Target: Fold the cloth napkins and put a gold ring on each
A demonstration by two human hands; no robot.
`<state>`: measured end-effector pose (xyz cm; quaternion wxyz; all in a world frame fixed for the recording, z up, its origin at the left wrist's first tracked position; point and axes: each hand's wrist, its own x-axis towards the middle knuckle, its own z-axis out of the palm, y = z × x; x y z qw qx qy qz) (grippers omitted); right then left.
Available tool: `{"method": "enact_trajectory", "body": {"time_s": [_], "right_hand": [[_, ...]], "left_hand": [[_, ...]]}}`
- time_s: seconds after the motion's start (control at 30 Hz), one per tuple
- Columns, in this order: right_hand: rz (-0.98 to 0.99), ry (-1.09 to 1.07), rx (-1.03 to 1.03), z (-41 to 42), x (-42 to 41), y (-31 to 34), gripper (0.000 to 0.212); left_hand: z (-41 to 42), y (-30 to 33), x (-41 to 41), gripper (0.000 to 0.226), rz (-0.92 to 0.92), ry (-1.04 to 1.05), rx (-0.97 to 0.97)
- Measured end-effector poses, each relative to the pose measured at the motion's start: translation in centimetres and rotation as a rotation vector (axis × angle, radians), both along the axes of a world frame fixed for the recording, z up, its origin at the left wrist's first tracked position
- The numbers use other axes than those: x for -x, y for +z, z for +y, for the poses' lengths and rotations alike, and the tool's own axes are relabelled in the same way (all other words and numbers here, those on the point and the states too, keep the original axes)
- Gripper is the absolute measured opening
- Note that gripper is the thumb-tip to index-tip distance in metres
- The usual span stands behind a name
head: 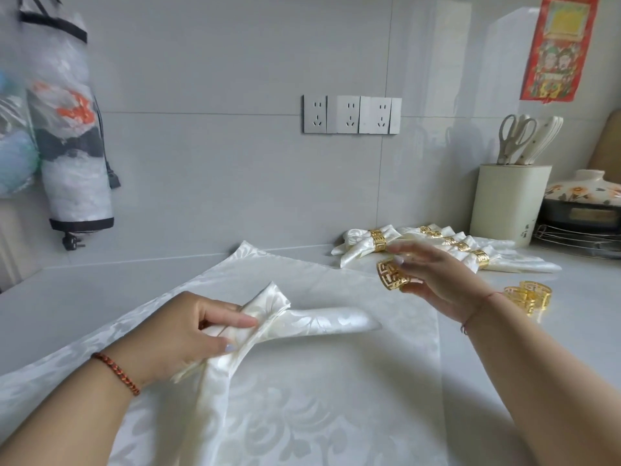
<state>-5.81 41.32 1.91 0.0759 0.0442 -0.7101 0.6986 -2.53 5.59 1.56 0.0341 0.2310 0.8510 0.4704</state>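
Gold ring (394, 275) part-hidden by right hand (433, 280)

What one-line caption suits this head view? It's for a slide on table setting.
Left hand pinches a folded napkin; right hand brings a gold ring.

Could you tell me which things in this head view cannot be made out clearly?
- Finished napkins: the right hand, holding a gold ring, covers part of the row, so their count is uncertain.
- Spare rings: overlapping behind the wrist; number unclear.
- Folded napkin: the left hand covers its gathered end.
- Flat cloth: cut off by the bottom edge.
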Motion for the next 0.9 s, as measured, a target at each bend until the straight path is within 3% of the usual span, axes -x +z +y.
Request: {"method": "enact_trajectory", "body": {"time_s": [0.17,0.47,0.9], "right_hand": [[-0.044,0.211,-0.064,-0.3,-0.8,-1.2,0.038],[0.006,0.138,-0.587,-1.0,-1.6,-1.5,0.039],[0.108,0.21,-0.742,-3.6,-3.2,-0.8,0.046]], "left_hand": [[-1.3,-0.1,0.4,0.036,-0.009,0.078,-0.105],[-1.1,-0.3,0.1,0.036,-0.005,0.03,-0.109],[0.1,0.0,-0.9,0.036,0.024,-0.027,0.026]]}}
